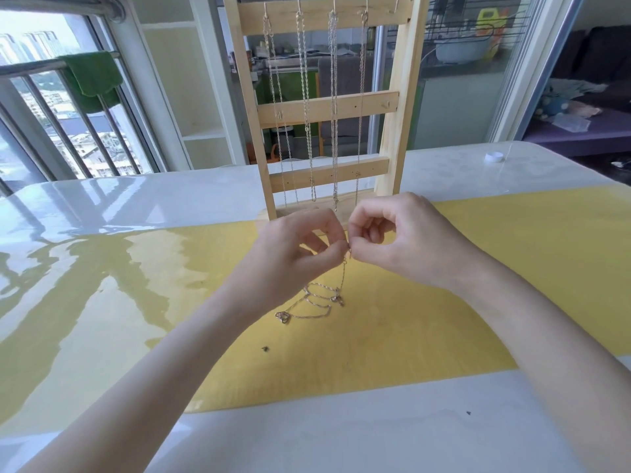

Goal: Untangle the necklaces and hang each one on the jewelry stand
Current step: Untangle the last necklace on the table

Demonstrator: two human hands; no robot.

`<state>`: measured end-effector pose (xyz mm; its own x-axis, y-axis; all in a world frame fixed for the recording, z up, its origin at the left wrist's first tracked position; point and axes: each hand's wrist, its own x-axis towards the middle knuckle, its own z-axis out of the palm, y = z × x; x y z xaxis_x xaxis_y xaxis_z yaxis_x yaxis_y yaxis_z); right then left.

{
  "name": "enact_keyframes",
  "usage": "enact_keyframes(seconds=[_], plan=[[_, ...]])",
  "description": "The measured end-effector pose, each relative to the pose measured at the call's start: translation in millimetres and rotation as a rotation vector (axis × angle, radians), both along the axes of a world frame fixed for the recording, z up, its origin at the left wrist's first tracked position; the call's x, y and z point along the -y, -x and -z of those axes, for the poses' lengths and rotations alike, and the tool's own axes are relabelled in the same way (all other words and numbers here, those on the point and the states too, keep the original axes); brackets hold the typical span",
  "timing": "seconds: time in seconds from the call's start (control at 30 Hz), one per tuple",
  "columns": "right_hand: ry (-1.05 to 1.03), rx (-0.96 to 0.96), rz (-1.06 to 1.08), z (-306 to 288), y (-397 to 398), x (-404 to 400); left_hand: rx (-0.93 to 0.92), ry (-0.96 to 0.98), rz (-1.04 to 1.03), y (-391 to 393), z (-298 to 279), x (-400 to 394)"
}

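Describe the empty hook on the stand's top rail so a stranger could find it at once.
Start at the wooden jewelry stand standing on the table behind the yellow mat. Its top rail carries a row of five small hooks. The four on the left each hold a hanging chain; the empty hook is the rightmost, beside the right upright, with nothing on it.

Green towel (91,76) on balcony rail, white cap (494,156) on table (102,206).
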<state>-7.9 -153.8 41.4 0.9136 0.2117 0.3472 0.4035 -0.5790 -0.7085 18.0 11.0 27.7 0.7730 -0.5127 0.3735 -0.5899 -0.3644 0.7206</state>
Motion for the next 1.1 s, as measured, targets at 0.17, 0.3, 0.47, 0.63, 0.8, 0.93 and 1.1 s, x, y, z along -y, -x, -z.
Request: enact_keyframes(seconds=[0.17, 0.3, 0.47, 0.63, 0.8, 0.93, 1.1], plan=[[-0.316, -0.158, -0.102, 3, 2, 2, -0.234, 0.171, 0.188, -1, 1, -2], [-0.469, -0.251, -0.136, 14, -1, 2, -0.256, 0.220, 0.188, 1, 5, 1], [-0.501, -0.272, -0.233, 9, -1, 8, -0.523, 0.401, 0.186, 7, -1, 3], [-0.311, -0.203, -0.200, 4, 0, 8, -0.790, 0.493, 0.104, 11, 1, 10], [-0.237, -0.247, -0.164, 4, -2, 5, -0.314, 0.337, -0.036, 8, 8, 10], [-0.310, -0.244, -0.164, 8, -2, 5, -0.162, 0.294, -0.034, 7, 9, 8], [-0.506, -0.167, -0.110, 18, -4, -1, -0.129, 0.194, -0.103, 8, 13, 9]])
